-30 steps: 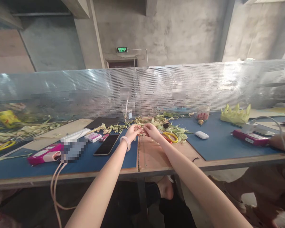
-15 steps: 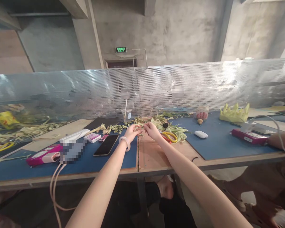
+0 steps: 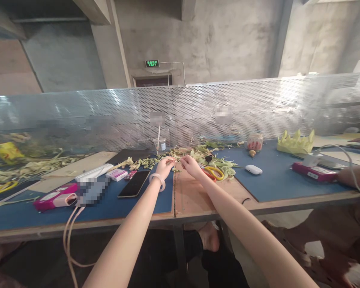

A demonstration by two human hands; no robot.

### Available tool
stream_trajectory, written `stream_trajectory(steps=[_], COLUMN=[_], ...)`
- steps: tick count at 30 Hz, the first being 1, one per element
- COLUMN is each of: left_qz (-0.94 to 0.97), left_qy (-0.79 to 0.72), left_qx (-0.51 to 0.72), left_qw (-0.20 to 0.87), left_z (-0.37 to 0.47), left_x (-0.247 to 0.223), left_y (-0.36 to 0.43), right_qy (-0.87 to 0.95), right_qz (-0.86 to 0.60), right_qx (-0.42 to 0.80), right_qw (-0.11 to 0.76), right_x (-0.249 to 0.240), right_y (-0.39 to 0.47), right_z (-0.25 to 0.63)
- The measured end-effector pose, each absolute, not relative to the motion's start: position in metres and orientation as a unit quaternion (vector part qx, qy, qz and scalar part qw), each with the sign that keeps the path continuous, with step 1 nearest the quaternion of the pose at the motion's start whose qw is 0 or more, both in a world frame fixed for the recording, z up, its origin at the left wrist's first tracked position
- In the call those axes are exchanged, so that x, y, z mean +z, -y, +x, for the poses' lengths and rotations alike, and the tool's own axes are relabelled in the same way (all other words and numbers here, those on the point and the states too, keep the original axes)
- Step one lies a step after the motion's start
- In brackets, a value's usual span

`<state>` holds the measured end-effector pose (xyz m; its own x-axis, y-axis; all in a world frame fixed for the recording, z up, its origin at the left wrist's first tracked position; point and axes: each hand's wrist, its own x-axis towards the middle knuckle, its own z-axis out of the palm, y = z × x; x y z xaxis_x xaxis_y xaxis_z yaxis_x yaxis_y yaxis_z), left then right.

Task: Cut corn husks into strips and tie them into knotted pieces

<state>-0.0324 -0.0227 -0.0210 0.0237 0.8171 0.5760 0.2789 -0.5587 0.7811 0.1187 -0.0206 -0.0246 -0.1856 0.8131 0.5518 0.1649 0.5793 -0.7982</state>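
Note:
My left hand, with a pale bangle at the wrist, is closed in a pinch near the middle of the table. Facing it is my right hand, its fingers pinched together too. What lies between the fingertips is too small to make out. Small green knotted pieces lie left of and behind my left hand. Behind and right of my right hand spread pale green leaves and stems, with yellow-handled scissors beside them.
A black phone, a white-and-pink box and a magenta box lie left. Right are a white case, a jar and a yellow-green leafy crown shape. Another person's arm rests far right. A perforated metal screen stands behind.
My left hand has shifted slightly left, and the fingertips of my two hands are a little farther apart. A small green piece now shows on the table below them.

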Motion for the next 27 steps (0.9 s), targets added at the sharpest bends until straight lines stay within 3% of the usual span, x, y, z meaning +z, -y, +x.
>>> stream_trajectory(steps=[27], left_qz=[0.682], left_qy=[-0.409], left_qx=[0.540], left_qw=[0.275], left_z=[-0.030], left_x=[-0.026], left_y=[0.022], right_qy=[0.713], right_qz=[-0.338], right_qx=[0.258], right_qw=[0.557], right_x=[-0.027], right_y=[0.017], right_z=[0.118])
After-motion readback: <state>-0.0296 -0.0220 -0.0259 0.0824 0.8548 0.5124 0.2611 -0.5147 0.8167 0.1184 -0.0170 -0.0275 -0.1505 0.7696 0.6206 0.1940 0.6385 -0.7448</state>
